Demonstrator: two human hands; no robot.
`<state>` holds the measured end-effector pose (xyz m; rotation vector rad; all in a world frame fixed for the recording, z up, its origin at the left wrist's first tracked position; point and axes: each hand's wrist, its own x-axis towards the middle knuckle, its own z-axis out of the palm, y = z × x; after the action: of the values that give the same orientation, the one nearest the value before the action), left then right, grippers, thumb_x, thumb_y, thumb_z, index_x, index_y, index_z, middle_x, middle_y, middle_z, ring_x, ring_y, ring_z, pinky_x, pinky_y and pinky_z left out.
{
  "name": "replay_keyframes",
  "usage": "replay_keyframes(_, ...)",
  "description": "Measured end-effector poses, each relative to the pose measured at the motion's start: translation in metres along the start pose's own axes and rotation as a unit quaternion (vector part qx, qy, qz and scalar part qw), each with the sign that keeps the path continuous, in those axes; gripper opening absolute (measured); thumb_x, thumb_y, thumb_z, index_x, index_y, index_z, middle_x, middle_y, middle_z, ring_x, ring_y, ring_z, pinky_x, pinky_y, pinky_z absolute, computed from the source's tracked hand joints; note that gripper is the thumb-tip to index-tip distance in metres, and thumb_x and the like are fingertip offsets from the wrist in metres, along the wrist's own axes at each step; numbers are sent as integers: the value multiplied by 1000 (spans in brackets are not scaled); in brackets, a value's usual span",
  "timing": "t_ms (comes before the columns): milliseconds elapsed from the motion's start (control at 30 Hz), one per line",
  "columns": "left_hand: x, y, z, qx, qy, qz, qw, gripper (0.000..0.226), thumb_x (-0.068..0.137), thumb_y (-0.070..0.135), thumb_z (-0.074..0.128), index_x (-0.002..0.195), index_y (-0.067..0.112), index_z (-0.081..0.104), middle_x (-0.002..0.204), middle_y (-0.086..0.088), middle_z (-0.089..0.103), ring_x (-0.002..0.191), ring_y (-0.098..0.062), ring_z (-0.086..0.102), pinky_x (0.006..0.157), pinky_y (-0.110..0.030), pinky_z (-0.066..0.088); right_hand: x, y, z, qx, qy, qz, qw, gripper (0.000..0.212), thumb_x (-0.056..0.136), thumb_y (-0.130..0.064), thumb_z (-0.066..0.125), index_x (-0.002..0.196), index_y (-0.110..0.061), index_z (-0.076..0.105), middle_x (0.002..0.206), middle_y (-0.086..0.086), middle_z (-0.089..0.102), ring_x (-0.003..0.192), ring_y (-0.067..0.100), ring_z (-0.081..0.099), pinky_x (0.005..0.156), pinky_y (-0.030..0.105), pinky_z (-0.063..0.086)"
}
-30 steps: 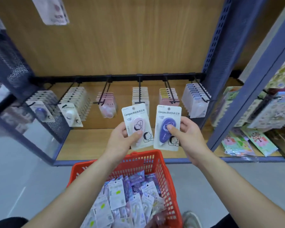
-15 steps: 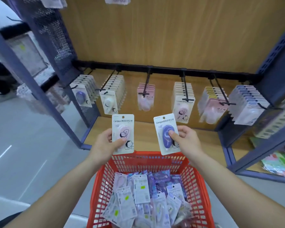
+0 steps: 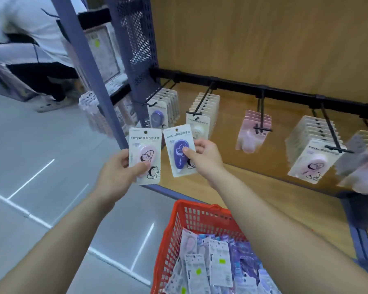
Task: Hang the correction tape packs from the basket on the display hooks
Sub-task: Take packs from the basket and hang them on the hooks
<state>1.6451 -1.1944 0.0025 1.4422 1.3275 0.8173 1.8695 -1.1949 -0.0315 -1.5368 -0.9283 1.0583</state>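
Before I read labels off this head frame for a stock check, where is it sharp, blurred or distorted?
Head view: the pink correction tape pack in the left hand and the purple pack in the right hand are sharp, "Campus" legible; the hanging packs at far right smear with blur; the wide lens tilts the blue shelf post; the floor shows bright streaks.

Red basket (image 3: 180, 225) cut by bottom edge; right wall hidden behind right forearm (image 3: 285, 236). Packs in basket (image 3: 208, 264) blurred, print unreadable. Rightmost hanging packs (image 3: 363, 164) smeared, clipped by right edge. Bystander (image 3: 28, 39) at upper left cut off at top and left edges. Left thumb (image 3: 141, 166) covers lower part of pink dispenser; right thumb (image 3: 188, 150) overlaps purple one.
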Motion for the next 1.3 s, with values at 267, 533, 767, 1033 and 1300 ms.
replay_keyframes(267, 5, -9, -59, -54, 58, -4, 997, 19, 92, 11, 72, 106, 24, 75, 97, 3, 80, 94, -19, 76, 86, -39, 57, 69, -25, 86, 9, 38, -68, 997, 22, 95, -21, 72, 112, -12, 62, 102, -1, 77, 82, 9, 70, 64, 14, 51)
replay_keyframes(533, 15, -12, -60, -70, 61, -3, 996, 16, 93, 8, 70, 105, 20, 74, 92, 4, 80, 81, -9, 76, 57, -11, 49, 86, -15, 97, 7, 49, -54, 997, 20, 92, -25, 76, 107, -17, 65, 93, -9, 78, 77, -2, 72, 67, 18, 54)
replay_keyframes(767, 18, -10, -56, -68, 66, -17, 995, 13, 98, 15, 67, 106, 23, 73, 95, 5, 80, 90, -17, 77, 81, -35, 60, 99, -25, 95, -72, 118, -8, 990, 25, 93, -42, 72, 96, -21, 58, 85, -14, 62, 72, 4, 57, 61, 25, 43)
replay_keyframes(1033, 20, -1, -31, -57, 16, -4, 998, 14, 96, 17, 70, 108, 21, 75, 97, 2, 80, 92, -21, 77, 86, -40, 61, 44, 12, 50, -208, 13, 20, 978, 43, 92, -45, 71, 125, -18, 62, 116, -3, 66, 106, 18, 64, 87, 31, 52)
replay_keyframes(1300, 14, 23, 48, 10, -84, 17, 996, 21, 89, 13, 78, 108, 18, 71, 97, 5, 80, 90, -15, 77, 87, -42, 60, -54, 2, -82, -400, -46, -41, 915, 22, 90, -42, 75, 98, -23, 66, 93, -9, 68, 84, 9, 63, 69, 21, 44)
